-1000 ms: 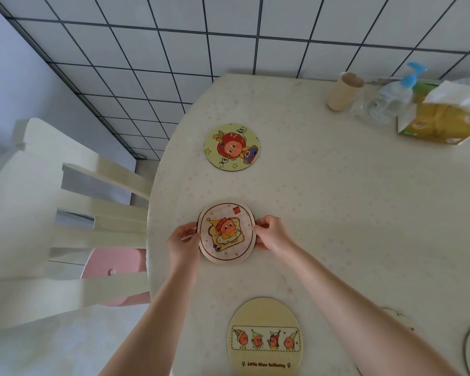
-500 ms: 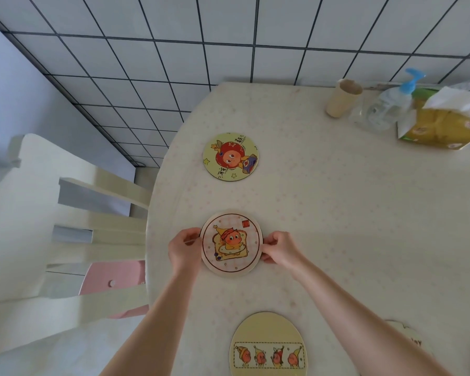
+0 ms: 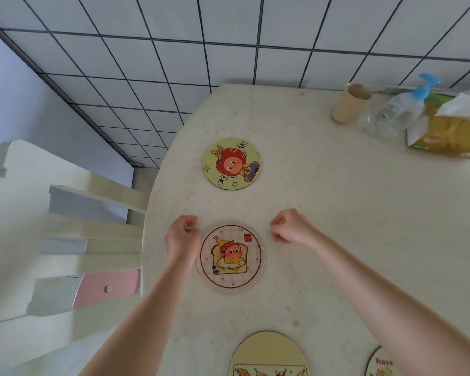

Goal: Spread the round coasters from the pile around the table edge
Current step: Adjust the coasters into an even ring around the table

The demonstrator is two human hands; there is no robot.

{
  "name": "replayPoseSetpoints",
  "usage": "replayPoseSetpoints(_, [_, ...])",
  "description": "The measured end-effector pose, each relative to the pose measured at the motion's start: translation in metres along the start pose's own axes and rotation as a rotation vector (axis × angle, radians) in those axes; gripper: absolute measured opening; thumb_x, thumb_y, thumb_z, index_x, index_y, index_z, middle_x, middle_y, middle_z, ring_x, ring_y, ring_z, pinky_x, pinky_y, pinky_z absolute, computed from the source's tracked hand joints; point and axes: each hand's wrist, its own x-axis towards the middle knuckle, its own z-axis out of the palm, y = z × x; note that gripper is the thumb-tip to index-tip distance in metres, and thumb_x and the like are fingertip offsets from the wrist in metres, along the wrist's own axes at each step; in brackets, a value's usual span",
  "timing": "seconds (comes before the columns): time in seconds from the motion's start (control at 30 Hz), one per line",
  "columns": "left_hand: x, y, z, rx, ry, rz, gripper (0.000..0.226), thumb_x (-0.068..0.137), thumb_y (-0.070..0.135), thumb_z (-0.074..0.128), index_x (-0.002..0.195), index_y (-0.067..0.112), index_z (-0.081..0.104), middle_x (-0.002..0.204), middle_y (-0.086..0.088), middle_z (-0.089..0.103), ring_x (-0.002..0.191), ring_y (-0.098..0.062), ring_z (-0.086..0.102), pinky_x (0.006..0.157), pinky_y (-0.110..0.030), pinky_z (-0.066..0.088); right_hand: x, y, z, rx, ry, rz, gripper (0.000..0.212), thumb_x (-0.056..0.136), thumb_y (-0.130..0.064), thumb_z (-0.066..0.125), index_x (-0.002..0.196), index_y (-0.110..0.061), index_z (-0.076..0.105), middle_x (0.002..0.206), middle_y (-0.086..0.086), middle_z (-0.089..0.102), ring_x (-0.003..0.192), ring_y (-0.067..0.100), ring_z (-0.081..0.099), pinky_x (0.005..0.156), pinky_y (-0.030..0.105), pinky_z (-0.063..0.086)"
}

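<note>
A pink toast-picture coaster [image 3: 230, 257] lies flat near the left edge of the cream table [image 3: 337, 213]. My left hand [image 3: 181, 240] hovers just left of it, fingers curled, holding nothing. My right hand [image 3: 291, 226] is off the coaster's upper right, fingers curled and empty. A yellow coaster with a red-headed character [image 3: 231, 163] lies farther along the edge. A pale yellow coaster [image 3: 267, 355] sits at the bottom, and part of another coaster [image 3: 377, 362] shows at the bottom right.
A beige cup [image 3: 349, 103], a pump bottle with a blue top [image 3: 396, 115] and a yellow tissue pack [image 3: 451, 134] stand at the far right of the table. A white chair [image 3: 52, 240] with a pink seat is at the left, beside a tiled wall.
Both hands held the toast coaster's edges before; now they have let go and drawn away, the right hand up and to the right. The coaster lies flat.
</note>
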Motion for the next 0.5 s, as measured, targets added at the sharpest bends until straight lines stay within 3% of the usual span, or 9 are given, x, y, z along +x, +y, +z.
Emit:
replayPoseSetpoints(0.13, [0.023, 0.029, 0.014, -0.058, -0.01, -0.003, 0.037, 0.081, -0.001, 0.055, 0.107, 0.024, 0.064, 0.101, 0.009, 0.062, 0.078, -0.003, 0.059, 0.06, -0.019, 0.047, 0.035, -0.039, -0.027, 0.02, 0.052, -0.072, 0.014, 0.087, -0.008, 0.053, 0.093, -0.008, 0.065, 0.087, 0.014, 0.072, 0.087, 0.03, 0.07, 0.082, 0.041, 0.06])
replayPoseSetpoints(0.2, [0.033, 0.043, 0.023, -0.106, -0.014, -0.035, 0.04, 0.079, -0.003, 0.056, 0.11, 0.021, 0.064, 0.105, 0.005, 0.064, 0.087, -0.012, 0.064, 0.074, -0.03, 0.057, 0.051, -0.058, -0.039, 0.027, 0.078, -0.103, 0.019, 0.088, -0.01, 0.054, 0.102, -0.007, 0.066, 0.097, 0.016, 0.071, 0.093, 0.03, 0.069, 0.086, 0.043, 0.058])
replayPoseSetpoints(0.3, [0.048, 0.056, 0.037, -0.16, -0.019, -0.101, 0.042, 0.078, -0.004, 0.059, 0.116, 0.015, 0.063, 0.112, -0.002, 0.067, 0.102, -0.021, 0.065, 0.091, -0.042, 0.055, 0.075, -0.084, -0.052, 0.022, 0.13, -0.14, 0.024, 0.088, -0.013, 0.055, 0.11, -0.008, 0.064, 0.113, 0.016, 0.067, 0.103, 0.032, 0.065, 0.092, 0.044, 0.054])
replayPoseSetpoints(0.5, [0.062, 0.064, 0.053, -0.362, 0.031, -0.232, 0.04, 0.079, -0.007, 0.063, 0.117, 0.004, 0.063, 0.105, -0.008, 0.069, 0.099, -0.026, 0.068, 0.093, -0.042, 0.055, 0.115, -0.115, -0.066, 0.083, 0.169, -0.12, 0.042, 0.087, -0.008, 0.051, 0.128, -0.007, 0.053, 0.13, 0.014, 0.055, 0.112, 0.032, 0.059, 0.095, 0.04, 0.052])
